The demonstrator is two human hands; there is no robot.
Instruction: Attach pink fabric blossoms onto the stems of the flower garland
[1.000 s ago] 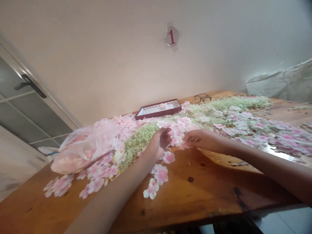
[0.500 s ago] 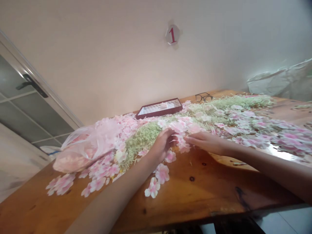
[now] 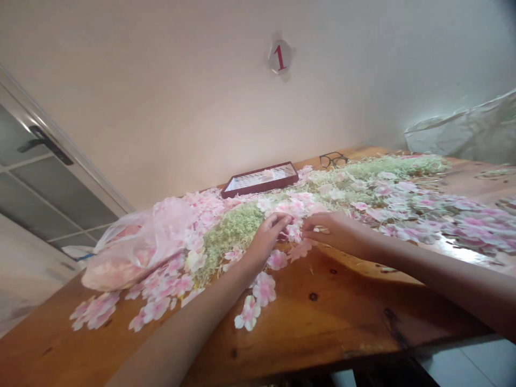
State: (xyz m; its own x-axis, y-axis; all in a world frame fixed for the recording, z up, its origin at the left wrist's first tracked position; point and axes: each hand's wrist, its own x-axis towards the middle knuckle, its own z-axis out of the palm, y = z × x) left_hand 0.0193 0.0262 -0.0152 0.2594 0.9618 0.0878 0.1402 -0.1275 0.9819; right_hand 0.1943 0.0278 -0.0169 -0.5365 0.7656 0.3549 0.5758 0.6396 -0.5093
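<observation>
Several pink-white blossoms (image 3: 297,205) between and just beyond the curled fingers (image 3: 279,219)

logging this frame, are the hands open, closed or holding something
Left hand: fingers curled near flowers; any hold can't be told.
Right hand: loosely curled; any hold can't be told.

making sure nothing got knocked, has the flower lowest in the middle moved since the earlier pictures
No. The flower lies in the same spot, left of the dark knot in the tabletop; only the whole view has shifted slightly.
</observation>
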